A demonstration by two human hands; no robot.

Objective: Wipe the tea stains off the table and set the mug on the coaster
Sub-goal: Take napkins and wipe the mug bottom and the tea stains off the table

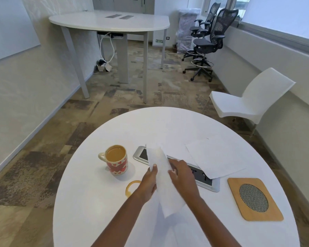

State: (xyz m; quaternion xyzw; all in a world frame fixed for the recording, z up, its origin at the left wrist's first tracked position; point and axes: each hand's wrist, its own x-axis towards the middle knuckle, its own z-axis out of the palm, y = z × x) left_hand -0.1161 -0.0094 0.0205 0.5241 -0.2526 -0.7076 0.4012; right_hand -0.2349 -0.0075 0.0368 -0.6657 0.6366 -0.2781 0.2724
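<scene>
Both your hands pinch one tissue (165, 177) above the table (96, 211): left hand (148, 182) on its near edge, right hand (182, 177) opposite. Nothing looks wiped yet, by my reading; the tea ring (132, 188) sits intact beside your left wrist. The mug (116, 159), full, stands left of the tissue, well apart from the coaster (253, 198) at far right. Your left hand covers part of the ring, and any fainter stains are hard to make out on white.
</scene>
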